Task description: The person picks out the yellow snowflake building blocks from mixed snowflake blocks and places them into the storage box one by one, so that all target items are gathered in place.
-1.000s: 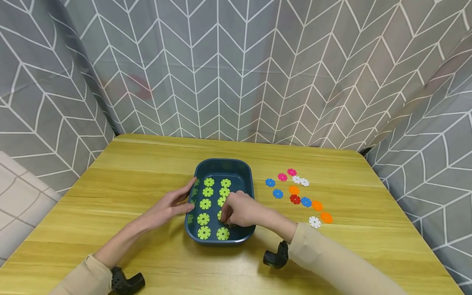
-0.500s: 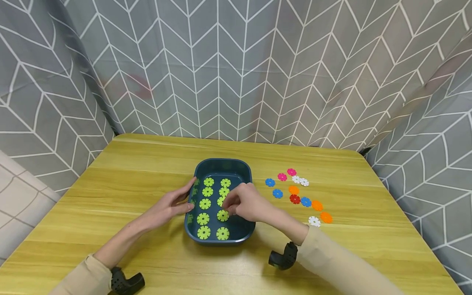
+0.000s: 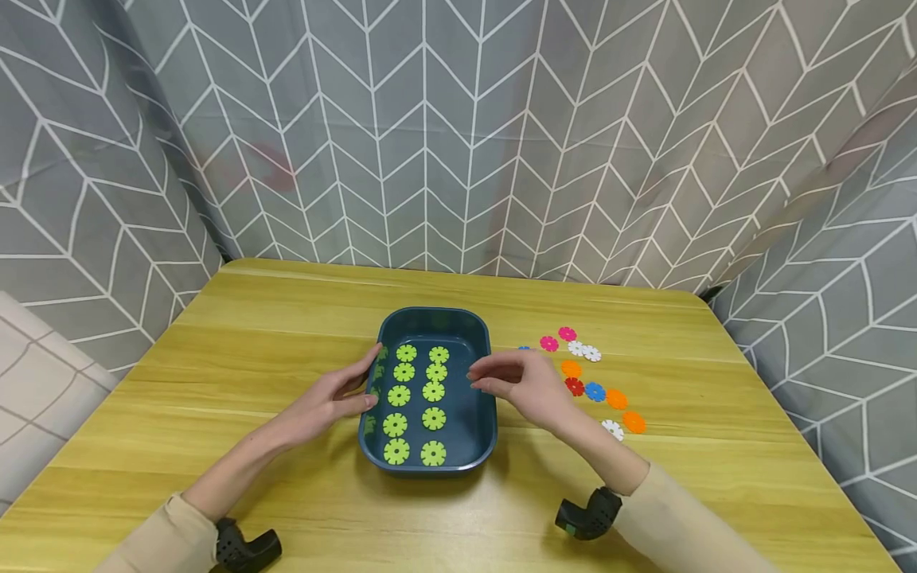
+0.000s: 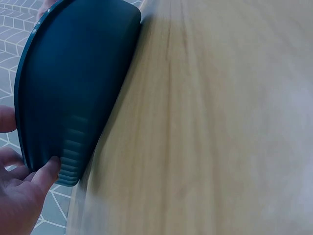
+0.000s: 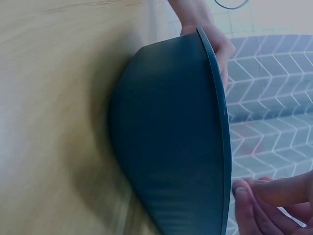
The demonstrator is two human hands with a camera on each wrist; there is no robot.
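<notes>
A dark blue-green tray [image 3: 474,446] stands on the table with two columns of lime-green notched snowflake discs [image 3: 433,419] lying flat inside. At its left rim, my left hand [image 3: 329,402] holds on with fingertips over the edge; the left wrist view shows fingers [image 4: 46,171] against the tray's outer wall [image 4: 83,73]. My right hand [image 3: 533,390] hovers over the tray's right rim, thumb and forefinger tips close to each other, loosely bent, with nothing visible between them. In the right wrist view, those fingertips [image 5: 244,191] are beside the rim.
To the right of the tray lie loose snowflake discs: pink [image 3: 549,344], white [image 3: 591,353], orange [image 3: 616,399], red [image 3: 574,387] and blue [image 3: 595,391]. The right hand covers part of that group. Grey patterned curtains [image 3: 458,143] hang behind the wooden table [image 3: 286,310].
My right hand has risen from among the near green discs and moved right to the tray's right rim, uncovering the right column. The left hand and tray have stayed put.
</notes>
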